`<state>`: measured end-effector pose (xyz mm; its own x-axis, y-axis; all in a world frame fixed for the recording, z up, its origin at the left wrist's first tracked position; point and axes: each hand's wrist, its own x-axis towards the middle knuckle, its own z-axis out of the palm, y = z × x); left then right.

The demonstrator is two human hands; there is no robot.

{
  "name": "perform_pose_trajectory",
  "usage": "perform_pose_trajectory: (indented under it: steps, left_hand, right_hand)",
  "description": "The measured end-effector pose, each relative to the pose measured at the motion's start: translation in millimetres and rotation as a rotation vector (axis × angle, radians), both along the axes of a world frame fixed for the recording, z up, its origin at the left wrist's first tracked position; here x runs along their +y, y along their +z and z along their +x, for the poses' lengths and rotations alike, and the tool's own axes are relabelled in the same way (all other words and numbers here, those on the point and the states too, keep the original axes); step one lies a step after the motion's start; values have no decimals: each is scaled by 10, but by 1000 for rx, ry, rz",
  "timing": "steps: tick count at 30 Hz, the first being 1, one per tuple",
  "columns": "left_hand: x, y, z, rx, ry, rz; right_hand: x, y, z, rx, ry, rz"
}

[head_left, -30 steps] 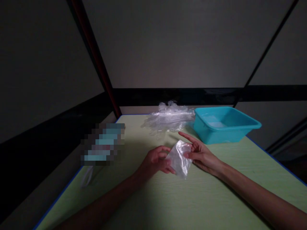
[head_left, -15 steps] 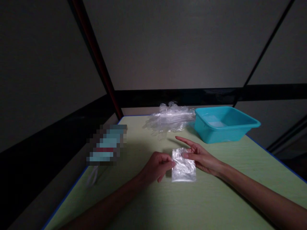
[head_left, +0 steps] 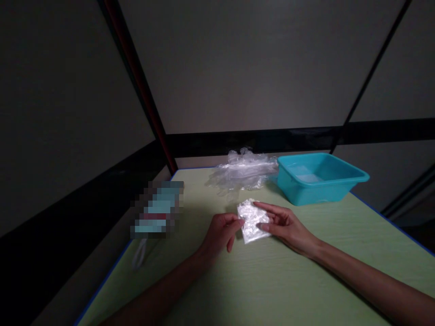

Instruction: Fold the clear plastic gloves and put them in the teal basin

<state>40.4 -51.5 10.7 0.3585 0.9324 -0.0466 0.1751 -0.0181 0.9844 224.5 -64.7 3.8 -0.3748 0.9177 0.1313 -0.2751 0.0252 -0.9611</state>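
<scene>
A small folded piece of clear plastic film (head_left: 250, 219) lies on the green table (head_left: 272, 280) between my hands. My left hand (head_left: 221, 232) pinches its left edge with thumb and fingers curled. On the film's right side my right hand (head_left: 282, 224) rests with fingers stretched out, fingertips pressing down on it.
A heap of clear plastic film (head_left: 243, 172) lies at the table's far edge. To its right stands a turquoise plastic tub (head_left: 317, 179). A blurred-out object (head_left: 158, 210) sits at the table's left edge with a white loop (head_left: 139, 253) hanging below it. Dark walls surround the table.
The plastic piece was held up loosely between my hands, then laid flat, and is now folded smaller and pressed onto the table. Both hands shifted slightly forward.
</scene>
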Motion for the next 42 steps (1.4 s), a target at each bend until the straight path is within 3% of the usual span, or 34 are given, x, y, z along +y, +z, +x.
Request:
perform_pose_trajectory:
  steps: [7, 25, 29, 36, 39, 42]
  left_hand:
    - [-3, 24, 7, -3, -28, -27]
    - [20, 5, -57, -38, -55, -93]
    - [62, 75, -33, -23, -103, -102]
    - [413, 401, 251, -28, -158, -101]
    - [516, 496, 421, -83, -199, -170]
    - [582, 490, 566, -154, -227, -218]
  right_hand:
    - [17, -29, 28, -206, -116, 45]
    - [15, -5, 51, -183, 73, -59]
    - [41, 228, 176, -179, 30, -23]
    - [255, 1023, 788, -145, -147, 0]
    - [433, 1120, 1000, -99, -217, -101]
    - [572, 1075, 1051, -63, -230, -262]
